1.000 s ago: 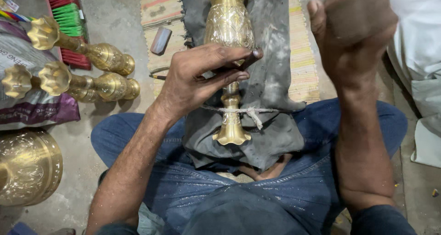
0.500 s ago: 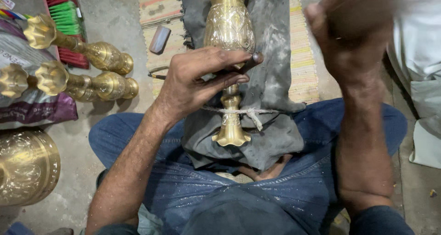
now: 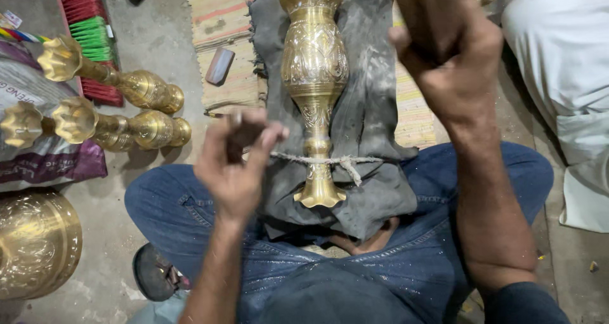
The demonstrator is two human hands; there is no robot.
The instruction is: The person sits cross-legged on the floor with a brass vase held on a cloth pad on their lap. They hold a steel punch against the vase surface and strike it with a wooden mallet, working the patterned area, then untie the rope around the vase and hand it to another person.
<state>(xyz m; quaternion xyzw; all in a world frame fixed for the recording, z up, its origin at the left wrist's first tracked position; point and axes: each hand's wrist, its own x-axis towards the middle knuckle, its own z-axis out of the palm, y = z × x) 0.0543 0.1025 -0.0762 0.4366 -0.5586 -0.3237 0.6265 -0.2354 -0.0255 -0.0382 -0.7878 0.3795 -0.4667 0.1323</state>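
Now we hold our left hand [image 3: 238, 162] curled around a small dark tool [image 3: 244, 134], lifted just off the dark cloth [image 3: 371, 108] on our lap. Our right hand [image 3: 447, 51] is raised and clenched; what it grips we cannot tell. Between our hands lies the engraved brass vase [image 3: 314, 77], its narrow stem tied down by a cord [image 3: 336, 161] across the cloth. Beyond our left hand, three more brass vases [image 3: 120, 108] lie on the floor beside a brush [image 3: 92, 32].
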